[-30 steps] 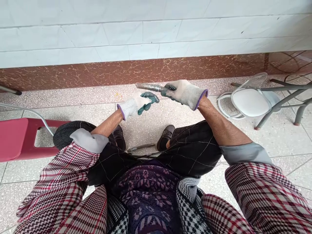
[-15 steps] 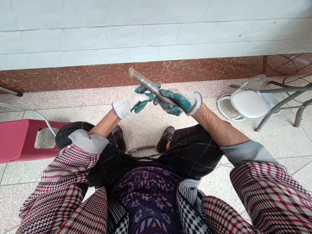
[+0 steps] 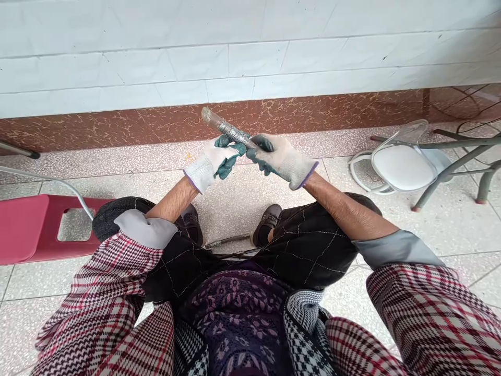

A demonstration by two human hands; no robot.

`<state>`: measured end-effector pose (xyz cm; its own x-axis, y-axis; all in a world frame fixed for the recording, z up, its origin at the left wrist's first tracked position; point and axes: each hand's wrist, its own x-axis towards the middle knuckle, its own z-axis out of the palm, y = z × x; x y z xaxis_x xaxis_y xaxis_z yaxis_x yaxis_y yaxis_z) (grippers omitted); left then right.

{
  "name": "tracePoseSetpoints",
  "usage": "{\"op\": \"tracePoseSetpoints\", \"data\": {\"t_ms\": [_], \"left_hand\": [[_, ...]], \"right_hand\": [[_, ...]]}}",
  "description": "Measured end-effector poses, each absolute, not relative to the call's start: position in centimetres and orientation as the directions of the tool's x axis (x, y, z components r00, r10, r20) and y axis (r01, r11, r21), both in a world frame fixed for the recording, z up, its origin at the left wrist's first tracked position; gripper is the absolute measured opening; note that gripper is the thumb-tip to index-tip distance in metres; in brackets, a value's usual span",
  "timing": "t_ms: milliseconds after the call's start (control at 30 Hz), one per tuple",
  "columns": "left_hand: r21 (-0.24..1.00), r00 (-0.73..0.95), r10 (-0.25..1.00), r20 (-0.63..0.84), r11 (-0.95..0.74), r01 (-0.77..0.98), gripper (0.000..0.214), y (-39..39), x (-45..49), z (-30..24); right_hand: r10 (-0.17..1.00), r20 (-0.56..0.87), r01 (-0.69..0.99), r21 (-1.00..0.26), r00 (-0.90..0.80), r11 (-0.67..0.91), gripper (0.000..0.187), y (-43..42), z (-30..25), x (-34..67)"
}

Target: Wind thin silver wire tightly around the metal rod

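Note:
A stick wound with silvery wire point(image 3: 227, 128) slants up and to the left in front of me, its pale blunt end point(image 3: 207, 114) pointing at the wall. Both hands wear white gloves with green-coated palms. My left hand point(image 3: 218, 157) is closed around the stick at the lower wire turns, thumb in front and some fingers behind. My right hand point(image 3: 276, 154) is wrapped about the lower end, its back turned up, and hides that end. Whether a loose wire end lies between the left fingers cannot be seen.
Between my shoes lies another rod with wire on it point(image 3: 229, 241). A red plastic stool or chair point(image 3: 43, 230) stands at left, a white-seated chair point(image 3: 405, 167) and grey metal legs point(image 3: 450, 175) at right. Ahead is a tiled wall point(image 3: 250, 62).
My right hand has rolled over the stick, from palm side showing to the back of the glove showing. The stick has shifted slightly left; my left hand has barely moved.

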<state>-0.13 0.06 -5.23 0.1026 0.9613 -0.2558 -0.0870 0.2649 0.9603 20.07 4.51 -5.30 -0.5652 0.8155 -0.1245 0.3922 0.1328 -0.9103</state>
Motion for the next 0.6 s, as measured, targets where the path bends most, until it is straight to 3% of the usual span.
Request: {"op": "tracePoseSetpoints", "data": {"t_ms": [133, 333, 433, 600], "left_hand": [[0.976, 0.063, 0.976, -0.207, 0.211, -0.060, 0.026, 0.3, 0.0, -5.6], [0.977, 0.121, 0.977, -0.175, 0.188, -0.104, 0.048, -0.2, -0.4, -5.2], [0.981, 0.050, 0.981, -0.185, 0.187, -0.049, 0.036, -0.3, -0.1, -5.2], [0.972, -0.031, 0.974, -0.224, 0.221, -0.081, 0.022, -0.3, 0.6, -4.9]], "right_hand": [[0.855, 0.073, 0.473, -0.807, -0.513, 0.353, 0.017, 3.6, -5.0, 19.9], [0.770, -0.039, 0.260, -0.951, -0.636, 0.166, 0.048, 3.3, -5.3, 20.2], [0.738, -0.048, 0.252, -0.953, -0.673, 0.167, 0.048, 3.5, -5.5, 20.2], [0.805, 0.105, 0.356, -0.858, -0.584, 0.371, 0.035, 3.7, -5.6, 20.0]]}}
